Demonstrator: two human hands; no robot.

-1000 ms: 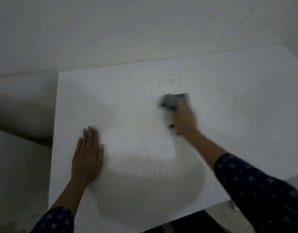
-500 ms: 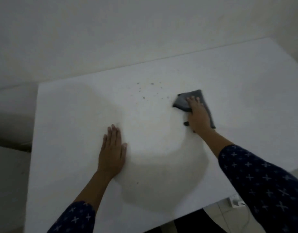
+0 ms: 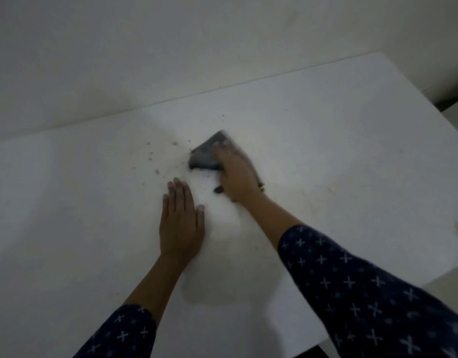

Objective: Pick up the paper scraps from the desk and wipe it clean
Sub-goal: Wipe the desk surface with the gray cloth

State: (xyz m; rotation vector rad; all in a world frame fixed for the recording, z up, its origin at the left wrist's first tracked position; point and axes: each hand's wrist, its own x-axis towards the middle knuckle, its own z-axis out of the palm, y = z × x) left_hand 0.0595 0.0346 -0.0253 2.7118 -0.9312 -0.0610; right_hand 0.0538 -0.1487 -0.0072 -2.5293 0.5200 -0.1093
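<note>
A dark grey cloth lies on the white desk, and my right hand presses flat on top of it with straight fingers. Only the cloth's far and left parts show past the hand. Several small dark specks and paper scraps are scattered just left of the cloth. My left hand rests flat on the desk, palm down, nearer to me and just left of the right wrist. It holds nothing.
A pale wall runs along the desk's far edge. The desk's right edge drops off to a dark floor gap. The near edge lies at the lower right, under my right sleeve.
My right hand has slid the cloth leftward toward the specks. The view has shifted, and my left hand now lies closer to the right hand.
</note>
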